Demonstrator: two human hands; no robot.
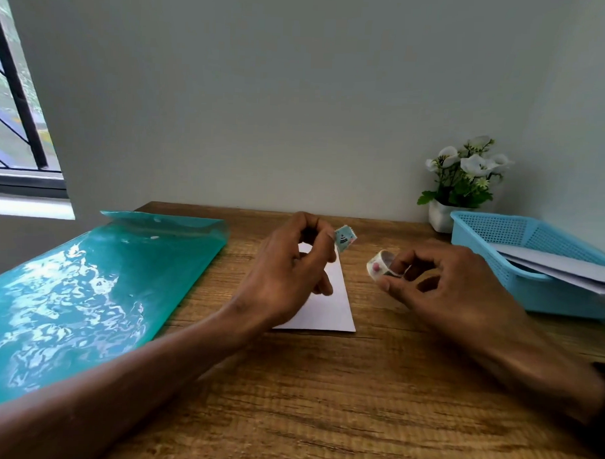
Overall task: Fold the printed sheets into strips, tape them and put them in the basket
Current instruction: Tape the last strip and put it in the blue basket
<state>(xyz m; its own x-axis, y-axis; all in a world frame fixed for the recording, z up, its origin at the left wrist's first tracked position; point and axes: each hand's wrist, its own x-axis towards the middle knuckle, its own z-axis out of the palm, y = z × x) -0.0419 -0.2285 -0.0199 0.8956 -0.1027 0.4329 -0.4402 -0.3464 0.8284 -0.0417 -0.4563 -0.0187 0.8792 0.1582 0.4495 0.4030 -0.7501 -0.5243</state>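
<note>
A folded white paper strip (336,299) lies flat on the wooden desk (323,384) in the middle, partly hidden under my left hand. My left hand (289,273) hovers over it and pinches a small torn piece of patterned tape (344,238) between thumb and fingertip. To the right, my right hand (443,289) holds a small roll of decorative tape (382,263). A light blue plastic basket (520,237) stands at the right edge with folded white strips (564,266) inside it.
A shiny teal plastic folder (86,297) lies along the desk's left side. A small white pot of white flowers (464,180) stands behind the basket against the wall. A window is at the far left.
</note>
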